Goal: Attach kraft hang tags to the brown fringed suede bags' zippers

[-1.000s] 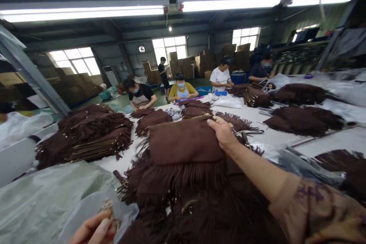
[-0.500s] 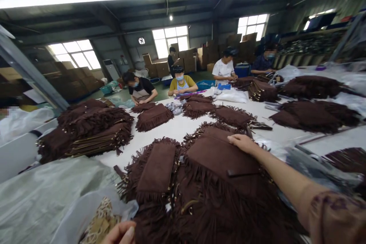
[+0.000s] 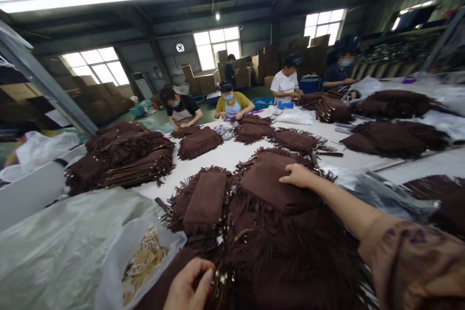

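My right hand (image 3: 300, 176) lies on a dark brown fringed pouch (image 3: 265, 181), fingers stretched out over its upper face. This pouch rests on a heap of similar brown fringed pieces (image 3: 290, 261). Low in the view, my left hand (image 3: 192, 281) is closed, thumb against curled fingers. It is beside gold-coloured metal fittings (image 3: 222, 281) at the edge of the heap; what it pinches, if anything, is hidden. Another brown pouch (image 3: 205, 198) lies flat to the left of the larger one.
A white plastic bag (image 3: 112, 252) holds tan tags with cords (image 3: 147, 256), left of my left hand. Stacked pouches (image 3: 138, 169) stand at left on the white table (image 3: 160, 193). Several co-workers sit across it among more brown pieces (image 3: 392, 138). Clear plastic (image 3: 388, 193) lies at right.
My left hand has moved up and right, from near the tag bag to the metal fittings. My right hand has shifted slightly left on the pouch. A dark strip on that pouch no longer shows.
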Motion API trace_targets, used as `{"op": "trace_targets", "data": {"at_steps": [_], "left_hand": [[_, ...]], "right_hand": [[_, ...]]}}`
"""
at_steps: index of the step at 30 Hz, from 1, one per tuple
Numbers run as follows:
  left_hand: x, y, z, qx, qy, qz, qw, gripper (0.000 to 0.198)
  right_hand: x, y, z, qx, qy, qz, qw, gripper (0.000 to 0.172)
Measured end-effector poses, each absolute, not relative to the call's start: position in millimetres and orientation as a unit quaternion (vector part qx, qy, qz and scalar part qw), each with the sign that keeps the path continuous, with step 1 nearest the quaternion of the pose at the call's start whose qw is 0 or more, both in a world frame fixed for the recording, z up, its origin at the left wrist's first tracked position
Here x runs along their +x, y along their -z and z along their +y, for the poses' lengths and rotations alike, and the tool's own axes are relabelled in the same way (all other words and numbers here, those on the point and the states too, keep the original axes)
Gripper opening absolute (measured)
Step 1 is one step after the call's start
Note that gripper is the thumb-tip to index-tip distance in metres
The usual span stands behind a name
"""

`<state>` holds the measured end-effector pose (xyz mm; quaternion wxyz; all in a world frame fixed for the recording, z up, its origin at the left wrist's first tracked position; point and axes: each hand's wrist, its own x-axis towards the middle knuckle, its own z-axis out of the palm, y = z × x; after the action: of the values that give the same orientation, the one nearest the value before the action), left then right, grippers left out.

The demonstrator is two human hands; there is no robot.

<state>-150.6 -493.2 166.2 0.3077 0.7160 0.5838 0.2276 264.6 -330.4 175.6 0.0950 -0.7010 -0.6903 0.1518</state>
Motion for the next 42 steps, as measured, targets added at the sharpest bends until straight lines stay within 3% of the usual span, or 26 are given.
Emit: {"op": "trace_targets", "data": {"at_steps": [3, 6, 10, 12, 16, 17, 21, 23, 25, 27, 30, 33, 39, 42], "left_hand": [[-149.0, -185.1, -501.0, 0.759, -0.290, 0.567, 0.139, 0.025], [-127.1, -220.4, -503.3, 0.809, -0.296, 0.506, -0.045, 0.042], [-87.3, -248.8, -487.1, 0.860, -0.204, 0.453, -0.117, 0.064], [-79.0, -242.6, -472.5, 0.860, -0.168, 0.471, -0.102, 0.064], [-92.5, -216.5, -457.6, 0.859, -0.127, 0.496, -0.004, 0.021], [-99.2, -212.8, -460.0, 0.858, -0.130, 0.496, 0.020, 0.020], [-124.2, -216.4, -484.8, 0.828, -0.165, 0.526, 0.102, 0.030], [-133.7, -224.9, -495.6, 0.802, -0.174, 0.552, 0.150, 0.034], [-143.2, -233.3, -501.2, 0.779, -0.175, 0.568, 0.200, 0.038], [-154.7, -239.2, -503.0, 0.757, -0.174, 0.574, 0.258, 0.041], [-176.2, -238.9, -504.1, 0.722, -0.145, 0.563, 0.375, 0.046], [-195.3, -221.1, -507.5, 0.696, -0.061, 0.549, 0.459, 0.050], [-203.2, -158.5, -525.8, 0.700, 0.026, 0.582, 0.414, 0.048], [-206.4, -151.2, -536.1, 0.693, -0.003, 0.599, 0.402, 0.044]], "right_hand": [[225.2, -211.6, -360.4, -0.644, -0.141, -0.744, 0.106, 0.030], [174.8, -244.5, -395.3, -0.552, -0.067, -0.822, 0.121, 0.023], [119.5, -257.9, -426.7, -0.454, 0.055, -0.879, 0.139, 0.010], [104.3, -250.7, -435.5, -0.427, 0.080, -0.887, 0.155, 0.014], [104.7, -226.8, -452.3, -0.390, 0.100, -0.885, 0.233, 0.018], [110.9, -220.9, -456.8, -0.395, 0.095, -0.874, 0.265, 0.021], [147.5, -199.5, -470.0, -0.503, -0.045, -0.770, 0.391, 0.066], [162.1, -190.4, -473.4, -0.530, -0.227, -0.709, 0.406, 0.062], [168.7, -184.2, -476.8, -0.493, -0.392, -0.672, 0.389, 0.043], [167.8, -181.7, -480.8, -0.444, -0.467, -0.663, 0.380, 0.032], [161.5, -181.2, -485.0, -0.447, -0.459, -0.653, 0.403, 0.027], [159.3, -176.3, -483.5, -0.490, -0.424, -0.669, 0.365, 0.021], [161.0, -145.0, -472.6, -0.533, -0.180, -0.810, 0.165, 0.026], [158.7, -133.6, -469.2, -0.539, -0.139, -0.818, 0.143, 0.031]]}}
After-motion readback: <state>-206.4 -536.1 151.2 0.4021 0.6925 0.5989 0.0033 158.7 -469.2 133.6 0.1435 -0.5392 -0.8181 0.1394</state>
